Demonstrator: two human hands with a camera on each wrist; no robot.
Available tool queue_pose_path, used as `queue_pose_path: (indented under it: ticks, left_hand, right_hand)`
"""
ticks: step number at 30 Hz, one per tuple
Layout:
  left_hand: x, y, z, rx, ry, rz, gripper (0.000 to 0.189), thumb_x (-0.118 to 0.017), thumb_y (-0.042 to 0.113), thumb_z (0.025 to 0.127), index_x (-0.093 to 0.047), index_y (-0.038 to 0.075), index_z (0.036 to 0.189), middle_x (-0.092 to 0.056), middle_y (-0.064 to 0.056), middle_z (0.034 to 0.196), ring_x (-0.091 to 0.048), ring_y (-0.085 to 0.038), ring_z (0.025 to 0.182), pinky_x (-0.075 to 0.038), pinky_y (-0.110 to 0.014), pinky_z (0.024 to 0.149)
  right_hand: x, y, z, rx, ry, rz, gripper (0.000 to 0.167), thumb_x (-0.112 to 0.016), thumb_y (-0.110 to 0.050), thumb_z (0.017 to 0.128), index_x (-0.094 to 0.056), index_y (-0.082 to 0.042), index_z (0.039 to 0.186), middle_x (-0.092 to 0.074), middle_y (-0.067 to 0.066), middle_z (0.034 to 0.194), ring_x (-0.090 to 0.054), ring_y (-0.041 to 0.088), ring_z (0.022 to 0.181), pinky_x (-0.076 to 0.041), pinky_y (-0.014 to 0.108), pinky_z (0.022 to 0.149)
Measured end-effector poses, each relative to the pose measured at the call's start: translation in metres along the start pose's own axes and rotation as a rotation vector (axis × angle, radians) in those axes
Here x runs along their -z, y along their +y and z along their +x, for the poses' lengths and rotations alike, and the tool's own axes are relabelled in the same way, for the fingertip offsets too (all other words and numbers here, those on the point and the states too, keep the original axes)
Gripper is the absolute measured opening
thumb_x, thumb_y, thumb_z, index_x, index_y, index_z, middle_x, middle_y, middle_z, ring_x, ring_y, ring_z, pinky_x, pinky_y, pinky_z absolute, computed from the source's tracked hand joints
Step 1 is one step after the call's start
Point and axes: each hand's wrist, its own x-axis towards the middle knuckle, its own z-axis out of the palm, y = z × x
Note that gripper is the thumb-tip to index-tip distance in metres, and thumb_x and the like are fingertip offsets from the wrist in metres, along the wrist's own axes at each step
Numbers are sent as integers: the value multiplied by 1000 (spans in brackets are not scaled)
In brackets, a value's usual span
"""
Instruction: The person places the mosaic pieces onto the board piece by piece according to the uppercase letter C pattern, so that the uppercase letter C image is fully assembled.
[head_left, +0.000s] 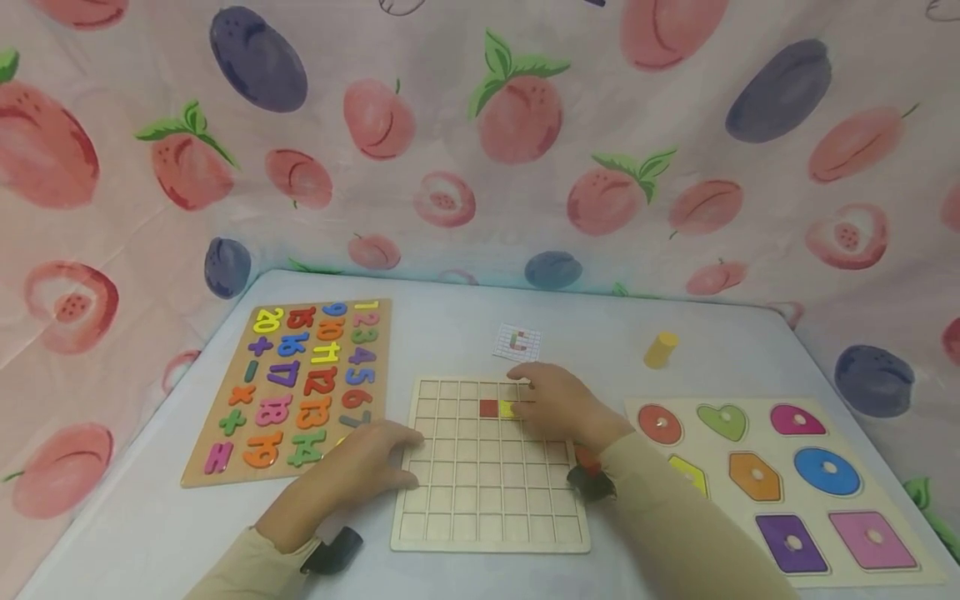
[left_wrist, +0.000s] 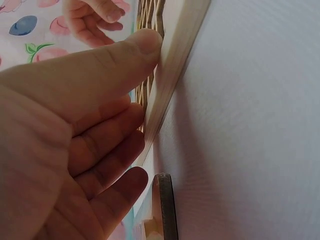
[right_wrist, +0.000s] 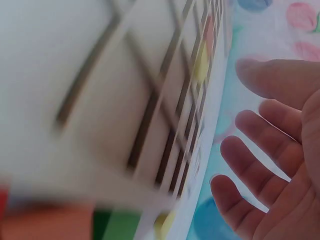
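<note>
Loosely open, the left hand [head_left: 348,471] is resting against the gridded board [head_left: 463,475] on the tabletop [head_left: 442,333], seemingly steadying it; the right hand [head_left: 558,406], fingers spread and empty, is hovering beside the yellow square [head_left: 506,409].

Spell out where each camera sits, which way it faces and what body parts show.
Head: worn on the head, facing forward and down at the grid board; left hand, right hand and beige sleeves show.
Left wrist: worn there, facing past the fingers to the board's side; left hand close, right hand beyond.
Right wrist: worn there, looking low across the board; only the right hand shows.
Head and right wrist views share the red piece and yellow piece.
</note>
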Motion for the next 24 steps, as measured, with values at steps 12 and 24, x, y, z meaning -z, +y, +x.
queue_pose_path:
  ticks: [12,24]
  left_hand:
    - [0,0,-2,-13,0,10,47,-88,18,77,-71,10,121,-68,-6,122,-57,-31,123,-47,-48,105]
    - [-1,-1,-3,-22,15,2,48,-87,18,77,-71,11,121,-68,-6,122,-57,-31,124,-46,-49,106]
  right_hand:
    - [19,41,-17,-128,56,6,52,-67,-16,89,-55,-4,138,-59,17,136,-56,37,122,-44,55,105]
    - [22,58,-21,-111,67,-56,48,-59,-6,85,-58,3,132,-63,22,127,-59,39,119,-46,54,103]
